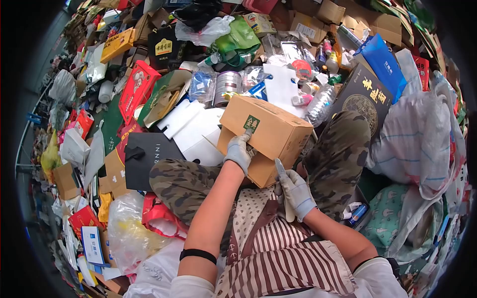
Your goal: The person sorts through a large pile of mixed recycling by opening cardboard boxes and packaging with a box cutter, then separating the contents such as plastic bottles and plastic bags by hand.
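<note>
A brown cardboard box (283,126) with a green printed label stands tilted over my lap. My gloved left hand (239,153) grips its near side, thumb on the face just below the label and fingers tucked in at the opening. In my gloved right hand (296,192) is a knife (280,168), its blade pointing up at the box's lower right edge and its pale handle end showing below the fist. White foam sheets (198,130) lie just beyond the box to the left, and a black paper bag (151,159) is beside my left knee.
Mixed waste surrounds me on all sides. A metal can (228,88) and plastic bottles (322,104) lie beyond the box. A black box with gold print (361,102) leans by my right knee, near a large white woven sack (410,141). Clear plastic bags (131,226) sit at my left.
</note>
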Motion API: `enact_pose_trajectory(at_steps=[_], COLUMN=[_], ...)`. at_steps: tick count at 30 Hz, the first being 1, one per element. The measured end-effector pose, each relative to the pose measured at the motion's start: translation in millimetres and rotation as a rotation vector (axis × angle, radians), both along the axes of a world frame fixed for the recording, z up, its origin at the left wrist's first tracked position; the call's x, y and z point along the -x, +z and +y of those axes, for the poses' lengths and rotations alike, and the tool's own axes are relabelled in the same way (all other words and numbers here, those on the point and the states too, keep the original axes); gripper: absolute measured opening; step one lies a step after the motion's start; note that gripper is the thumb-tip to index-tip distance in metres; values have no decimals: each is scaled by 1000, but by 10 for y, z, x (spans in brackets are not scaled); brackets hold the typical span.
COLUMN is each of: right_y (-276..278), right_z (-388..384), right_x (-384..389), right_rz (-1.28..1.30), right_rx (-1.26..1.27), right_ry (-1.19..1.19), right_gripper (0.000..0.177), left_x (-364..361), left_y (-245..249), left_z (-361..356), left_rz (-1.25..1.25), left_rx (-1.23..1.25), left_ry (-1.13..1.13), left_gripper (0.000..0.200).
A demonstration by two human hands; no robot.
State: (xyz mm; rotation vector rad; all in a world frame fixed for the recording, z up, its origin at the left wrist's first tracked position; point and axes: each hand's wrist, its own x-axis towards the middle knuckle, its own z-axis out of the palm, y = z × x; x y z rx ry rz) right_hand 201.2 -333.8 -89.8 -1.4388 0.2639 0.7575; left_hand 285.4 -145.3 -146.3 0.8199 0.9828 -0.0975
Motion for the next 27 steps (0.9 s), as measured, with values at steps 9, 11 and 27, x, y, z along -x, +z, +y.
enact_pose_trajectory(at_steps=[9,11,27], right_y=[-156,-209,-25], right_z=[56,78,21], right_x=[47,48,-398], right_rz=[-31,-69,-160], right_rx=[4,8,-70], right_ry=[-63,-48,-340], right_gripper=[19,18,22], left_x=[40,55,139], left_y=[-12,-11,-156], left_z=[141,130,-221], left_rz=[-6,5,-416], left_rx=[74,53,-815], left_ry=[70,35,-349], left_gripper=[18,17,30])
